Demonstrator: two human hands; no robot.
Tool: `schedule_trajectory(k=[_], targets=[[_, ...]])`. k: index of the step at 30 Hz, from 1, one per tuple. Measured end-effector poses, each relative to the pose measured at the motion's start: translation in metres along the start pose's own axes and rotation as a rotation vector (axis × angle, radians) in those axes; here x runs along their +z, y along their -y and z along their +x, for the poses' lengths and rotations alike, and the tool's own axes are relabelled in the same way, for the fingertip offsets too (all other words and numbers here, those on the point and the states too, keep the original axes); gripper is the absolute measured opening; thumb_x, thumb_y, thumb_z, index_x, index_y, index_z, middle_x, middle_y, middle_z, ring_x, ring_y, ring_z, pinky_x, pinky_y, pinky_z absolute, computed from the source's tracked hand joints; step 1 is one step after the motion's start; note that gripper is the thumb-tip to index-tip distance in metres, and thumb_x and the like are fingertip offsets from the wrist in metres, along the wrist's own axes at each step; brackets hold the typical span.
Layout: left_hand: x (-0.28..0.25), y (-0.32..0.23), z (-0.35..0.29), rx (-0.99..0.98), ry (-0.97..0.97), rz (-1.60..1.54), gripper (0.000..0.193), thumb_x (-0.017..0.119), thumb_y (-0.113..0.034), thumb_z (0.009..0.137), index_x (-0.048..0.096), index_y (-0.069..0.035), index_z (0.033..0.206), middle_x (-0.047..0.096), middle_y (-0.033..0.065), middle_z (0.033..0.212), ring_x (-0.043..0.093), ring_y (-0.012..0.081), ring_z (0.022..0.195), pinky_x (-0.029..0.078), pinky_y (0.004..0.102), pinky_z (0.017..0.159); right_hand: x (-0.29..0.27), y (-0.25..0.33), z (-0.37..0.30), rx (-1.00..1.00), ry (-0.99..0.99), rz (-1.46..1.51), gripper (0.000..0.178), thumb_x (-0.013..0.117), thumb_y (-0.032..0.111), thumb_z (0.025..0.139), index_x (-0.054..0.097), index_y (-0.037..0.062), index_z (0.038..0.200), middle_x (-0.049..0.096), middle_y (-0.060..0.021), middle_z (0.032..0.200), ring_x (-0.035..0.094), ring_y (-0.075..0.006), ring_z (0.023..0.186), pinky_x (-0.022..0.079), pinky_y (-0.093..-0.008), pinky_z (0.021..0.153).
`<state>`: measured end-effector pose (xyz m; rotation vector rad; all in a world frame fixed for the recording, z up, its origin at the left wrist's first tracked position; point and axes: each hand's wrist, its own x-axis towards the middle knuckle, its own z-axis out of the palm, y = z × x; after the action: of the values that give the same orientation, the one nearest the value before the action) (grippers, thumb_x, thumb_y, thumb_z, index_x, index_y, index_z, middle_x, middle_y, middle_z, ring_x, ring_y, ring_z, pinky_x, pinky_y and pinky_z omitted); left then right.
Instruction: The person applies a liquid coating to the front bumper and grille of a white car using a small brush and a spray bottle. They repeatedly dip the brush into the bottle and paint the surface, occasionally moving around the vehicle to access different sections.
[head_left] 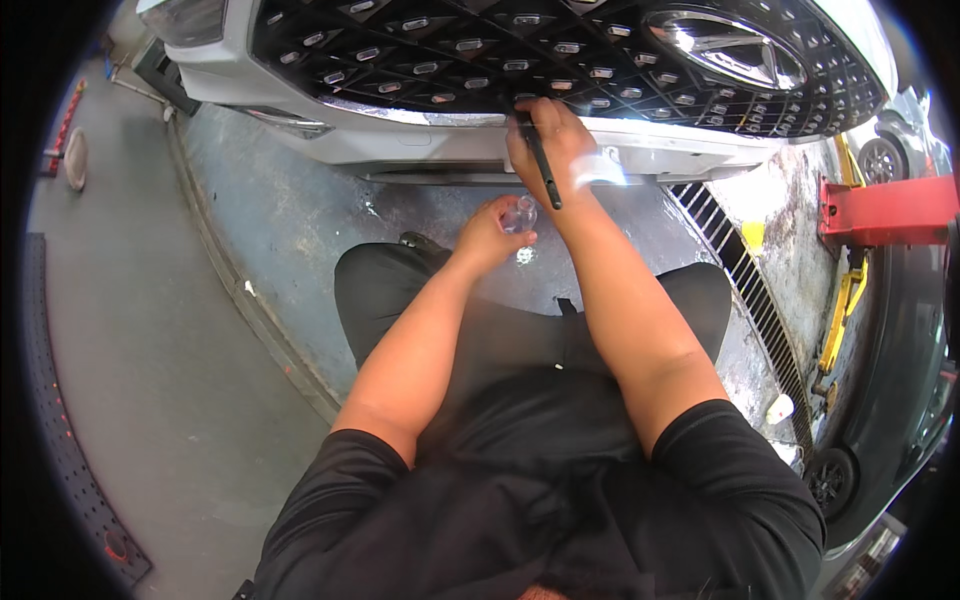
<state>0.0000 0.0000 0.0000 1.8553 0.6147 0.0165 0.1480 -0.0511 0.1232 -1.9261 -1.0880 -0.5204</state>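
Note:
My right hand is up against the lower edge of a car's black grille, its fingers closed round a slim black-handled tool. The handle slants down toward my wrist, while its working end is hidden at the grille. Lower and to the left, my left hand grips a small clear container between thumb and fingers. That container is held in the air over the floor, below the white bumper. Whether it holds any liquid I cannot tell.
A metal floor grate runs along the right. Beyond it stand a red lift post with a yellow arm and a dark car. A yellow cup-like object and a white container lie near the grate.

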Motion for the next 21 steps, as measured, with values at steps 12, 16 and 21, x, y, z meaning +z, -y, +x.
schedule_trajectory(k=[12, 16, 21], targets=[[0.009, 0.002, -0.007, 0.023, -0.006, -0.17, 0.067, 0.091, -0.025, 0.081, 0.063, -0.006, 0.139, 0.073, 0.0158, 0.122, 0.071, 0.0289, 0.112, 0.056, 0.0407, 0.094, 0.006, 0.019, 0.001, 0.184, -0.041, 0.107, 0.022, 0.079, 0.02, 0.088, 0.068, 0.0096, 0.104, 0.075, -0.0149, 0.097, 0.073, -0.0414, 0.088, 0.059, -0.0497, 0.074], [-0.004, -0.02, -0.009, 0.018, 0.036, -0.176, 0.065, 0.089, -0.021, 0.082, 0.062, -0.005, 0.139, 0.073, 0.013, 0.124, 0.07, 0.0253, 0.11, 0.055, 0.04, 0.094, 0.017, 0.03, -0.007, 0.361, -0.02, 0.238, 0.027, 0.081, 0.023, 0.09, 0.07, 0.0068, 0.109, 0.076, -0.0174, 0.095, 0.075, -0.0381, 0.089, 0.059, -0.0441, 0.079], [-0.005, -0.011, -0.01, 0.047, 0.027, -0.138, 0.063, 0.088, -0.02, 0.083, 0.062, -0.002, 0.137, 0.073, 0.0105, 0.125, 0.066, 0.0203, 0.116, 0.051, 0.0369, 0.1, -0.012, 0.033, -0.029, 0.506, -0.051, 0.428, 0.028, 0.079, 0.018, 0.089, 0.068, 0.0037, 0.11, 0.075, -0.0174, 0.094, 0.075, -0.0367, 0.089, 0.059, -0.0442, 0.08]])
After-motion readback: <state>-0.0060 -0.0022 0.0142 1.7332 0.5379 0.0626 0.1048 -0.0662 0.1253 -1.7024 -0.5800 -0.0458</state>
